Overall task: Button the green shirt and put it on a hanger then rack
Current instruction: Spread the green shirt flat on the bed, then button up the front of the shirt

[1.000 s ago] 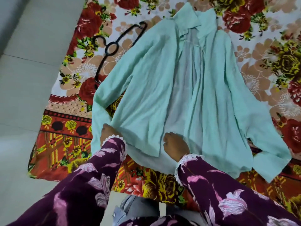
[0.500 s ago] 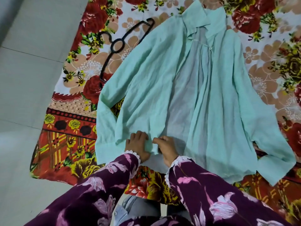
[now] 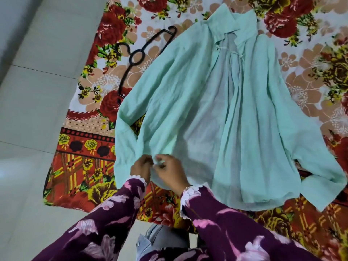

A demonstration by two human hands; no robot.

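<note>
A pale green shirt lies spread open, front up, on a floral blanket, collar at the far end and both sleeves out to the sides. A black plastic hanger lies on the blanket to the left of the shirt, its lower end hidden under the left shoulder. My left hand and my right hand meet at the near hem of the shirt's left front panel. Both pinch the fabric edge between fingers and thumb.
Grey tiled floor runs along the left of the blanket. My knees in grey trousers sit at the blanket's near edge. No rack is in view.
My hands have come together at the hem: the left slid right from the sleeve cuff, and both went from resting on the cloth to pinching its edge.
</note>
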